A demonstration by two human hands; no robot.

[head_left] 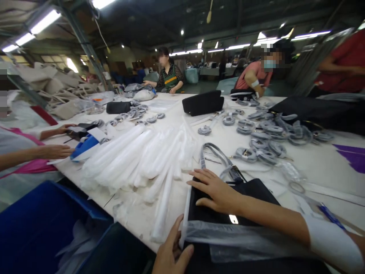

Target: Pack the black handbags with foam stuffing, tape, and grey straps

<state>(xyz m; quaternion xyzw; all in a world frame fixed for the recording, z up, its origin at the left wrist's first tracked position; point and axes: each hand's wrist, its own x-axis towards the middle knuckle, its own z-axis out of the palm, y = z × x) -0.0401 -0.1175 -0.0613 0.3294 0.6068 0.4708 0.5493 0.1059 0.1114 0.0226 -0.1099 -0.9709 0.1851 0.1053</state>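
Observation:
A black handbag lies flat on the table in front of me, its grey-wrapped strap looped beyond its top edge. My right hand rests on the bag with fingers spread, palm down. A clear plastic strip runs across the bag's lower part, below a small shiny metal plate. At the bag's left edge, my left hand curls thumb and fingers around the side, by a whitish edge strip; some of its fingers are hidden. Just left lie folded white translucent sleeves in a fanned pile.
Several grey-wrapped strap coils cover the table's right side. A black bag stands farther back. Blue bins sit below the table edge at left. A co-worker's hands are at far left; other people stand across the table. A blue pen lies right.

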